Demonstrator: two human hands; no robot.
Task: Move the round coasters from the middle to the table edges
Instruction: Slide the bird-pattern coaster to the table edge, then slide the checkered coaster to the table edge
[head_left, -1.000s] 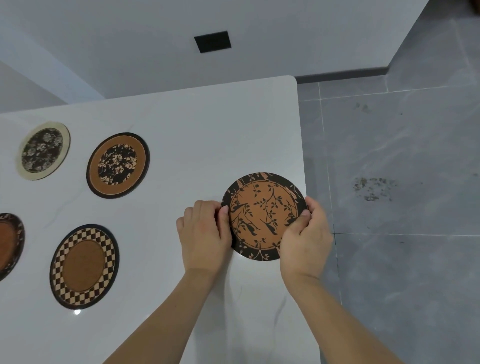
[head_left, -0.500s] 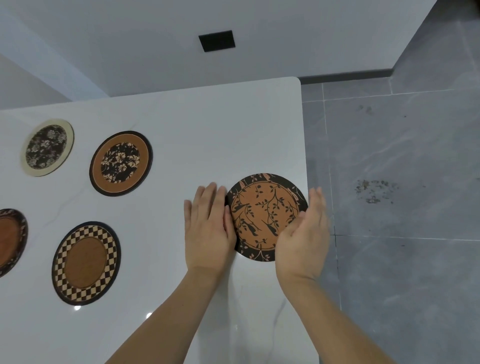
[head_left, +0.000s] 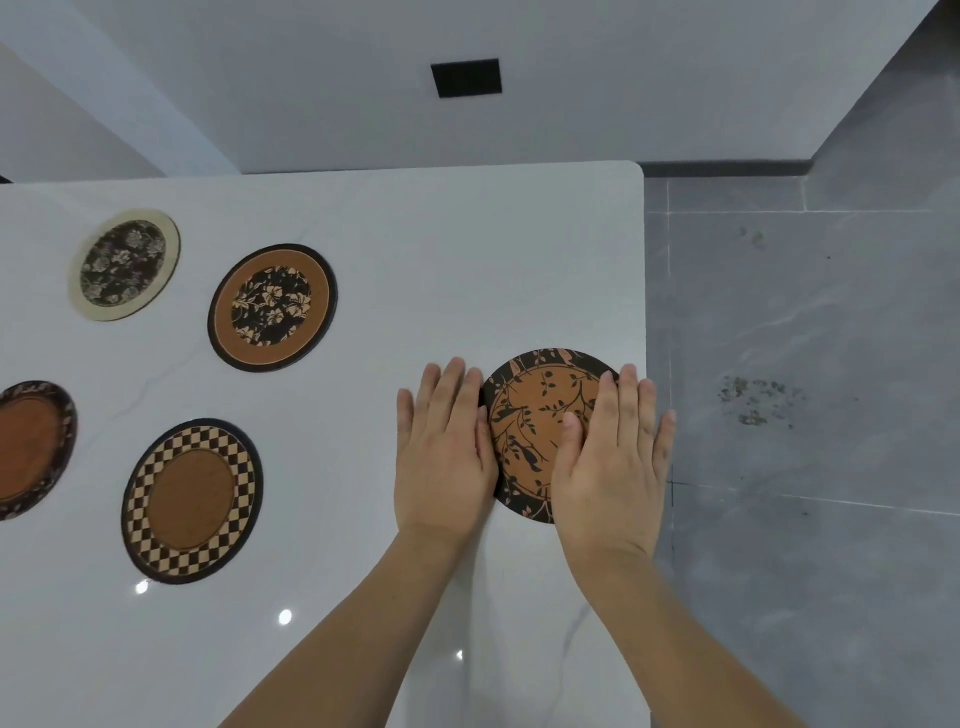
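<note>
bench (head_left: 467, 249): I saw glossy white stone-like top, faint veins, lamp glints
branch-pattern coaster (head_left: 535, 431): looked matt, cork-like, dark print
checkered coaster (head_left: 192, 501): matt, cork-like centre
floor (head_left: 810, 364): smooth grey tiles, slight sheen

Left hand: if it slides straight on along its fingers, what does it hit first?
Nothing, as far as this view shows. The left hand points at the table's bare far side. The branch-pattern coaster lies beside it, not ahead; the wall comes beyond the edge.

Two bare forearms, no sleeves; left hand (head_left: 444, 457) and right hand (head_left: 610, 467) ungloved, no rings or watch visible
</note>
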